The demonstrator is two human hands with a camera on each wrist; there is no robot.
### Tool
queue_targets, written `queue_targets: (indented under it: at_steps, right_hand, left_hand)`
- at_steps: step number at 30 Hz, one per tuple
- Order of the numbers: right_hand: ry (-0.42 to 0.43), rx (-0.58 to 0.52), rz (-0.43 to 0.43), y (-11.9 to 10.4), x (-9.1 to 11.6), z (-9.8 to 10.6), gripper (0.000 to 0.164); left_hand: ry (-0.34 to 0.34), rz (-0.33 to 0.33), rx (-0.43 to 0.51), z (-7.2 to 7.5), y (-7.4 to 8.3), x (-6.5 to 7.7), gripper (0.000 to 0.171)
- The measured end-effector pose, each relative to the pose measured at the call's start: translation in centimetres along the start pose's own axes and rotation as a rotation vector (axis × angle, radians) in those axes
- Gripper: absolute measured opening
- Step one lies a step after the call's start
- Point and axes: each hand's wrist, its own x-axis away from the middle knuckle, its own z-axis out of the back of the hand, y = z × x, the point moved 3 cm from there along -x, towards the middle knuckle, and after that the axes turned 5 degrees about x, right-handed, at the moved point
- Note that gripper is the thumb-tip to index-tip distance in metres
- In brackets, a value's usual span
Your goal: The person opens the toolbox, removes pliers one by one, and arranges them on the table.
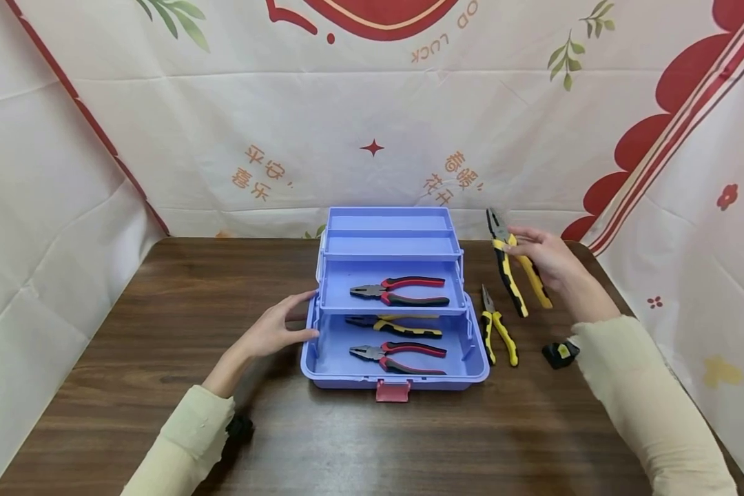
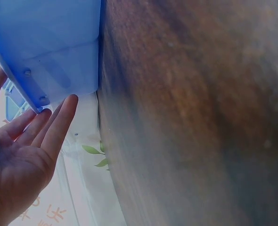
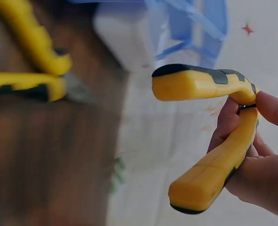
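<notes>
My right hand (image 1: 547, 258) pinches combination pliers (image 1: 503, 265) with yellow-and-black handles near their joint, raised right of the toolbox. Their handles hang spread apart, jaws upward. With fingers mostly straight, my left hand (image 1: 279, 325) touches the left side of the open blue toolbox (image 1: 395, 381); its fingertips (image 2: 72, 101) are at the outer wall. Red-and-black pliers (image 1: 415, 292) lie in the lower tier tray. In the bottom are more red-and-black pliers (image 1: 398, 358) and yellow-and-black pliers (image 1: 409, 332), partly hidden under the tray.
Yellow-and-black needle-nose pliers (image 1: 497, 331) lie on the brown table (image 1: 266, 434) just right of the toolbox. A pink latch (image 1: 393, 391) hangs at the box's front. Behind the table rises a printed white cloth (image 1: 372, 110), with more cloth at both sides.
</notes>
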Motion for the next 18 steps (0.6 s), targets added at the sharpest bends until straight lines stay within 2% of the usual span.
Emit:
queue_targets:
  at_steps: [3,7,13,18]
  right_hand:
    - [-0.004,0.016,-0.031,2.4,0.6,0.3,0.066]
    - [-0.015,-0.045,-0.061,5.0,1.3,0.5,0.064]
    - [-0.036,-0.105,-0.110,7.7,2.0,0.5,0.063]
    - [-0.025,-0.102,-0.140,9.6,2.0,0.2,0.062]
  left_hand:
    - [-0.004,0.004,0.001,0.0,0.1,-0.1,0.074]
    - [-0.005,0.013,0.001,0.0,0.2,-0.1,0.075]
    - [-0.006,0.024,0.000,0.0,0.1,-0.1,0.074]
    - [-0.005,0.028,0.012,0.0,0.2,0.0,0.073]
